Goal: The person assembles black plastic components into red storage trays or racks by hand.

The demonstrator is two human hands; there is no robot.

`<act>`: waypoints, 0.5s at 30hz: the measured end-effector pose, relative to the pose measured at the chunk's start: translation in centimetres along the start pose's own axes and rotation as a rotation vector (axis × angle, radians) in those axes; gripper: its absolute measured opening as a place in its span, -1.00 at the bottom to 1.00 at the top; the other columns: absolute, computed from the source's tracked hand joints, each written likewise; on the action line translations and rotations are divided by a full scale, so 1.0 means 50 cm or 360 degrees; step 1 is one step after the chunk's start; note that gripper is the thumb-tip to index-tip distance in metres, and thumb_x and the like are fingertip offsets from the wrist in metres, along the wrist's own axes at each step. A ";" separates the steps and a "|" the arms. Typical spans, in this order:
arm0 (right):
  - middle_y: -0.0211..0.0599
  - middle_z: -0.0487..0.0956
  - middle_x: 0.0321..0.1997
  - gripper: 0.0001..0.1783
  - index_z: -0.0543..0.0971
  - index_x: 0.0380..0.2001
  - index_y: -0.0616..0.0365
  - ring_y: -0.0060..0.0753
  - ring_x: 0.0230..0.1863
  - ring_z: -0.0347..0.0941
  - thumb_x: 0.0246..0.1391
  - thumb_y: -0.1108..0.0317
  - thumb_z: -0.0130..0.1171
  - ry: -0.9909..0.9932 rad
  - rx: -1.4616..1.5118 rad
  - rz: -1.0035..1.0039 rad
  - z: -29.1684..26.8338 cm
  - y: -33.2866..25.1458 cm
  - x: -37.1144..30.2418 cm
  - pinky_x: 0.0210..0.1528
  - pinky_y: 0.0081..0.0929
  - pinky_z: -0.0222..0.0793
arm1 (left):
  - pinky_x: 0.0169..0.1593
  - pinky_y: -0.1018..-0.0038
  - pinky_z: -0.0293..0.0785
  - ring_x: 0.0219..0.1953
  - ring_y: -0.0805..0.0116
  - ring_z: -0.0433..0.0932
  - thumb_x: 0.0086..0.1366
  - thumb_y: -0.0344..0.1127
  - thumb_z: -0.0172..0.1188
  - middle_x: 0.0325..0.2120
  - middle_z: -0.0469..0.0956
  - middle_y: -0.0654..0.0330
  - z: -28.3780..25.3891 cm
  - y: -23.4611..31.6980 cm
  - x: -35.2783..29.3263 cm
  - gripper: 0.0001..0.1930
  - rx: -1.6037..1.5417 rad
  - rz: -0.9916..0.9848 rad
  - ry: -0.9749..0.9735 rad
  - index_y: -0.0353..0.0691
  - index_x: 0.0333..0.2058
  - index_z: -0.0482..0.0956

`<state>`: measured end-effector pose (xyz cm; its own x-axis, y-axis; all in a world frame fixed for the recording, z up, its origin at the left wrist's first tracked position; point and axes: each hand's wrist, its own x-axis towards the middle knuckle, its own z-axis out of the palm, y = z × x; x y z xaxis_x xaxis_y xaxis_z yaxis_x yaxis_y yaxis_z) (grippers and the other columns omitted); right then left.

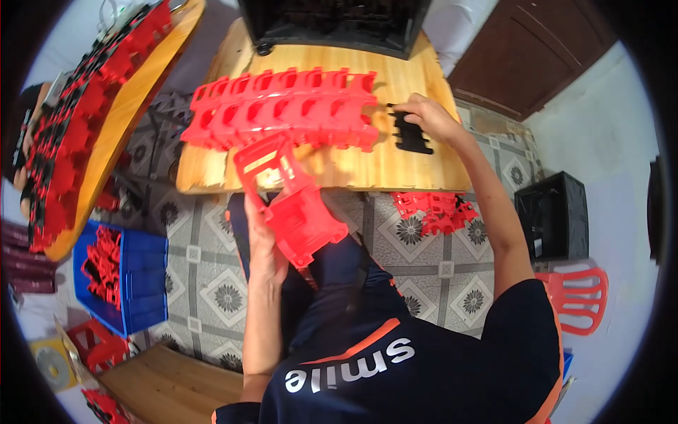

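My left hand (263,237) is closed round the side of a red plastic frame (301,218), a moulded part with a large opening at its upper end. The frame is tilted and held over my lap, just off the table's near edge. Farther right, the fingers of my right hand (426,115) pinch the upper end of a flat black plastic piece (409,134) with small tabs at its corners. Beyond the held frame, several similar red parts (282,116) stand side by side in two rows on the wooden table (441,166).
A black crate (332,25) stands at the table's far side. At left are a second table (131,113) lined with red and black parts and a blue bin (145,283) of red pieces. More red parts (434,210) lie under the table. A black box (552,215) and red chair (580,300) are at right.
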<state>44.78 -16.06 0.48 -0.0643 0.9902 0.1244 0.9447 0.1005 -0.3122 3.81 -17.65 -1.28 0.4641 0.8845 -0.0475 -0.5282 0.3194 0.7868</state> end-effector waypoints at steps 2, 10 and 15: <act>-0.17 0.47 -0.27 -0.71 0.60 -0.12 0.16 -0.09 -0.16 0.44 0.04 0.47 0.19 0.0106 0.0035 -0.0057 0.011 0.009 -0.017 -0.07 -0.31 0.33 | 0.23 0.08 0.33 0.26 0.03 0.30 0.07 0.27 0.29 0.26 0.21 -0.04 -0.014 -0.011 0.001 0.06 -0.0123 -0.0053 -0.0021 0.10 0.38 -0.16; -0.45 0.52 -0.51 -0.83 0.63 -0.30 0.22 -0.70 -0.51 0.44 -0.01 0.45 0.33 0.0406 0.0923 0.0239 -0.101 -0.321 -0.140 -0.46 -0.69 0.31 | 0.31 0.09 0.19 0.29 0.06 0.24 0.14 -0.10 0.35 0.26 0.21 -0.05 0.010 -0.004 0.018 -0.07 -0.0265 0.0137 -0.0123 0.07 0.37 -0.07; -0.43 0.38 -0.62 -0.69 0.54 -0.40 0.18 -0.63 -0.66 0.27 -0.16 0.35 0.49 0.0815 0.0657 -0.0043 -0.001 -0.524 -0.124 -0.60 -0.59 0.21 | 0.29 0.22 0.23 0.25 0.21 0.30 0.07 -0.34 0.43 0.25 0.20 0.06 0.013 0.019 0.011 0.06 -0.0300 0.0154 -0.0108 -0.01 0.37 -0.19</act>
<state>20.43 -24.81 7.94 0.1713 0.8255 0.5378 0.7372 0.2547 -0.6258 4.00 -17.08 -0.17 0.4484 0.8912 0.0690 -0.6930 0.2978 0.6566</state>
